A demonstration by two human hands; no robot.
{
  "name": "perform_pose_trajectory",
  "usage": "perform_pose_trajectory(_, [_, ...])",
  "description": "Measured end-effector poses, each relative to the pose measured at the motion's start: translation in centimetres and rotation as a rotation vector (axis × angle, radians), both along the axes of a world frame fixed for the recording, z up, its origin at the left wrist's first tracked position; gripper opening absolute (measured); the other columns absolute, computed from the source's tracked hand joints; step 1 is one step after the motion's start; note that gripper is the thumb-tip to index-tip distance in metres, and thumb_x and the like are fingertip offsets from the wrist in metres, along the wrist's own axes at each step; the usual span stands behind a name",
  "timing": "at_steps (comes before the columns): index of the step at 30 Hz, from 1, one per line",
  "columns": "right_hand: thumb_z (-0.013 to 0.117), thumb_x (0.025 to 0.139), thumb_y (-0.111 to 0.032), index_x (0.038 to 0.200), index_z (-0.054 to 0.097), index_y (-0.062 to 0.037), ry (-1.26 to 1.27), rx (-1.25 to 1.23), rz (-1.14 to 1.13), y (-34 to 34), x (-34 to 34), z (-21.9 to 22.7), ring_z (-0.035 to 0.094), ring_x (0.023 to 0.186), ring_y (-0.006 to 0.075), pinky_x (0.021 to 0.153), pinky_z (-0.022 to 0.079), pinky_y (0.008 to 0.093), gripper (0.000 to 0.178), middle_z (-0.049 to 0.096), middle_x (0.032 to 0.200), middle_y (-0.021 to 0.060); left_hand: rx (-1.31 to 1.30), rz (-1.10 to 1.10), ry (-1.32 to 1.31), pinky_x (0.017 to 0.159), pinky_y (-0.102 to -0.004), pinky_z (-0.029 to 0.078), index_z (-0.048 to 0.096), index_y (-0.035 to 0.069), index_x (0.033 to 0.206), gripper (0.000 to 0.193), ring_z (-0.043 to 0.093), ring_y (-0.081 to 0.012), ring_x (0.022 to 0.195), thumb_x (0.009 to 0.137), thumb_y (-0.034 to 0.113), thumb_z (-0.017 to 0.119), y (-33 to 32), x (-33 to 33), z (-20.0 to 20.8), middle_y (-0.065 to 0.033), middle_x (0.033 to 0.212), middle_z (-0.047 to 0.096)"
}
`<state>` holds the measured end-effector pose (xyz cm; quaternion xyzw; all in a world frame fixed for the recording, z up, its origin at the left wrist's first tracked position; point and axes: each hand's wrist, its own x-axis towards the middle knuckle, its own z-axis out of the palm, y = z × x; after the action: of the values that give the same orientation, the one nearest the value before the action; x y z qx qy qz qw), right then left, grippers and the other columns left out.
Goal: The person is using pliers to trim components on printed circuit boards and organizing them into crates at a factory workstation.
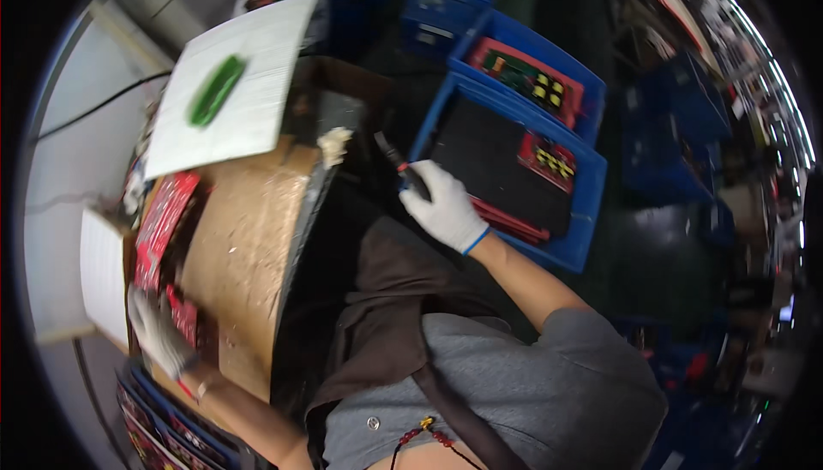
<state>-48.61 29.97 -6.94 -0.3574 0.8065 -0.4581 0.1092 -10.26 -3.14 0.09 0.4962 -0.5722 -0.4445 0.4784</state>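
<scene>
My right hand [446, 206], in a white glove with a blue cuff, is closed round a slim hand tool [415, 180] with a black and red handle. The tool's thin shaft points up and left, away from the bench; its exact kind is too blurred to tell. At the bench's left side, my left hand [161, 333] wears a white glove too. Its fingers look stretched out beside a small red board [182, 314], just below a longer red circuit board [163, 228]. Whether they touch the boards is blurred.
A worn brown bench top [244, 256] lies before me, with a white foam sheet [249, 46] bearing a blurred green piece [216, 91]. Blue bins [591, 200] at the right hold circuit boards and a black sheet [489, 149]. More boards stand in a rack [176, 423] at lower left.
</scene>
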Motion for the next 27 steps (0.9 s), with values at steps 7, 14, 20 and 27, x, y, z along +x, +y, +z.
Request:
perform_pose_trajectory(7, [0.070, 0.080, -0.018, 0.102, 0.070, -0.0064, -0.110, 0.173, -0.908, 21.7, -14.4, -19.4, 0.071, 0.087, 0.0411, 0.080, 0.054, 0.0480, 0.025, 0.072, 0.084, 0.0201, 0.232, 0.033, 0.050, 0.108, -0.0463, 0.051, 0.052, -0.004, 0.147, 0.058, 0.061, -0.0347, 0.127, 0.105, 0.035, 0.063, 7.2, -3.0, 0.4, -0.0192, 0.146, 0.057])
perform_pose_trajectory(14, [0.071, 0.081, -0.027, 0.115, 0.074, -0.0106, 0.063, 0.541, -0.792, 22.3, -24.0, -22.0, 0.063, 0.118, 0.0425, 0.107, 0.049, 0.0451, 0.038, 0.067, 0.125, 0.0229, -0.097, 0.081, -0.054, 0.108, -0.0447, 0.051, 0.050, -0.007, 0.147, 0.052, 0.059, -0.0325, 0.128, 0.110, 0.029, 0.054, 6.3, 1.7, 2.8, -0.0217, 0.143, 0.057])
perform_pose_trajectory(20, [0.074, 0.079, -0.011, 0.100, 0.077, -0.0044, -0.310, 0.612, -0.648, 24.9, -29.7, -20.8, 0.068, 0.071, 0.0218, 0.065, 0.051, 0.0377, 0.022, 0.069, 0.078, 0.0102, -0.043, 0.009, -0.028, 0.100, -0.0407, 0.052, 0.053, -0.006, 0.145, 0.050, 0.063, -0.0283, 0.119, 0.110, 0.029, 0.054, 7.7, -3.2, 1.5, -0.0173, 0.136, 0.062])
perform_pose_trajectory(27, [0.074, 0.086, -0.010, 0.104, 0.077, -0.0001, -0.268, 0.201, -0.714, 22.8, -23.0, -8.9, 0.053, 0.055, 0.0091, 0.049, 0.038, 0.0308, 0.021, 0.063, 0.071, -0.0002, 0.087, -0.095, 0.086, 0.084, -0.0304, 0.054, 0.063, 0.000, 0.135, 0.043, 0.065, -0.0183, 0.100, 0.108, 0.033, 0.059, 13.1, -6.4, 2.5, -0.0116, 0.126, 0.067])
